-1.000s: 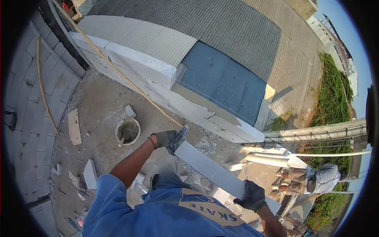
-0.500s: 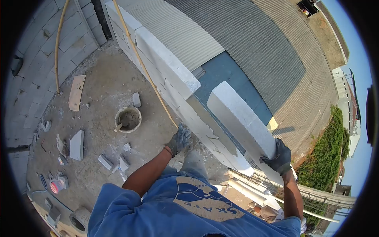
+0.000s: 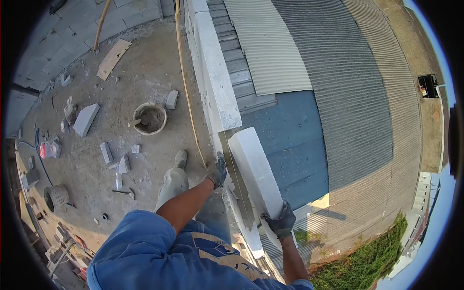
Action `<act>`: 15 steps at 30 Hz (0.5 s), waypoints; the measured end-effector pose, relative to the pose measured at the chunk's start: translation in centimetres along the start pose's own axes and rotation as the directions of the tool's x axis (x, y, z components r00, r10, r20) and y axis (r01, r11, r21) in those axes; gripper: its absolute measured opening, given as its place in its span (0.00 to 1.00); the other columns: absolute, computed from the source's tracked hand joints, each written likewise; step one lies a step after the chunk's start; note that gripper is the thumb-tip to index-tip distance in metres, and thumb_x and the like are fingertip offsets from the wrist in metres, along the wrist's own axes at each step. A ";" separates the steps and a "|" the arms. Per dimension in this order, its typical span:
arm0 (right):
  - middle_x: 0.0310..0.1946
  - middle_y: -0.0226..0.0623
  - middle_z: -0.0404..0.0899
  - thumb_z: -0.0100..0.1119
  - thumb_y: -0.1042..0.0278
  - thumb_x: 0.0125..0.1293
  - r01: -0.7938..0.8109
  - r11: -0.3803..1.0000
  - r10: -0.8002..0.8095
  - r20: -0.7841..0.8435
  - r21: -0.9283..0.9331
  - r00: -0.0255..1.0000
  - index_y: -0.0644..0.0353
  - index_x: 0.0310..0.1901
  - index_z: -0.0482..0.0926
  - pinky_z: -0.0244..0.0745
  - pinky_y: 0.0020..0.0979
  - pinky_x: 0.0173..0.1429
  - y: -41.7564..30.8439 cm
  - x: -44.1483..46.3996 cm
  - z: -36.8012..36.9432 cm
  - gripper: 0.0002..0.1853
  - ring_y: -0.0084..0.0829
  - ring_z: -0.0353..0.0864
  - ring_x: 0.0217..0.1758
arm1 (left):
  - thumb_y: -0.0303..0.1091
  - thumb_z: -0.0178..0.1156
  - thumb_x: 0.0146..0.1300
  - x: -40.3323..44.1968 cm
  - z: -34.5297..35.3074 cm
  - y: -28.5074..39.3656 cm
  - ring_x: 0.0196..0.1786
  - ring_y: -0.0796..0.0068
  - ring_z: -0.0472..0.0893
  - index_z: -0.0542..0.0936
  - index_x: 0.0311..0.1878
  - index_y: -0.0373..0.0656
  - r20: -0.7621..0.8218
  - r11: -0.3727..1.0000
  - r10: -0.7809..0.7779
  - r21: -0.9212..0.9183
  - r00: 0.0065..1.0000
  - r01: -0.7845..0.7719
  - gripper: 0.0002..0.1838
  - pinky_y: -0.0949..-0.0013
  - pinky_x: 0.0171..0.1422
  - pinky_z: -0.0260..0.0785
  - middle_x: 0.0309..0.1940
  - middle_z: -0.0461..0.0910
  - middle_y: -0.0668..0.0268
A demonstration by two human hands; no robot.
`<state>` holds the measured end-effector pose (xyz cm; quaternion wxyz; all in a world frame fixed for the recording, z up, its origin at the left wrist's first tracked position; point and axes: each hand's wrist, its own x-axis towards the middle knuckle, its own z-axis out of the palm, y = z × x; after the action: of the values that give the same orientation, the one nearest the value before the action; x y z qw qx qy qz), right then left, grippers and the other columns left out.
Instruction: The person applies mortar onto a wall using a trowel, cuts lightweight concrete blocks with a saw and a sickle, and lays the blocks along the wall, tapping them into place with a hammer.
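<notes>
A pale aerated concrete block (image 3: pixel 258 171) is tilted lengthwise along the outer side of the wall. My gloved right hand (image 3: pixel 281 221) grips its near end. To its left runs a lower stretch of wall top (image 3: pixel 237 176) with a grey surface and a thin string over it. The far end of the block is close to the end of a laid block (image 3: pixel 216 72). My gloved left hand (image 3: pixel 218 171) is beside the wall's inner face, fingers stretched out, holding nothing that I can see; whether it touches the wall I cannot tell.
Inside the wall, a mortar bucket (image 3: pixel 150 119) stands on the concrete floor among block pieces (image 3: pixel 87 119), a hammer (image 3: pixel 124 193) and a board (image 3: pixel 114 59). A long pole (image 3: pixel 186 77) slants near the wall. Beyond the wall lie corrugated roofs (image 3: pixel 348 87) at a lower level.
The view has turned and shifted. My right hand has brought the block closer to the wall and to my left hand. The left hand stays beside the wall.
</notes>
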<state>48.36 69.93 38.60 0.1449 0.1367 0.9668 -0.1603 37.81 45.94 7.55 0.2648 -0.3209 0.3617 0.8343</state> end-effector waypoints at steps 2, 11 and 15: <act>0.46 0.52 0.82 0.84 0.43 0.33 0.060 0.998 -0.060 -0.021 0.032 0.998 0.65 0.62 0.68 0.81 0.45 0.48 1.2 0.0 2.2 0.55 0.52 0.85 0.43 | 0.66 0.36 0.72 2.0 0.6 -2.3 0.73 0.58 0.65 0.62 0.75 0.44 -0.071 0.994 0.107 0.021 0.992 -0.106 0.40 0.45 0.79 0.47 0.70 0.67 0.60; 0.43 0.50 0.81 0.84 0.42 0.34 0.212 0.977 -0.204 -0.220 0.012 0.954 0.66 0.57 0.72 0.80 0.46 0.44 0.1 -1.2 6.4 0.51 0.52 0.84 0.42 | 0.53 0.28 0.80 2.0 4.7 0.1 0.77 0.69 0.57 0.53 0.78 0.38 -0.072 0.956 0.117 -0.262 0.990 -0.132 0.34 0.66 0.82 0.44 0.76 0.58 0.64; 0.44 0.49 0.80 0.84 0.41 0.33 0.204 0.979 -0.200 -0.206 -0.001 0.958 0.65 0.56 0.72 0.79 0.45 0.46 0.1 -1.0 7.5 0.51 0.52 0.83 0.43 | 0.76 0.31 0.69 0.3 5.2 1.8 0.70 0.67 0.70 0.62 0.76 0.50 -0.062 0.983 0.062 -0.168 0.996 -0.072 0.46 0.63 0.74 0.59 0.70 0.70 0.68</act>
<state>51.08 67.21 32.12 0.0259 0.0544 0.9838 -0.1689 34.57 48.89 10.84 0.1979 -0.3536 0.3071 0.8611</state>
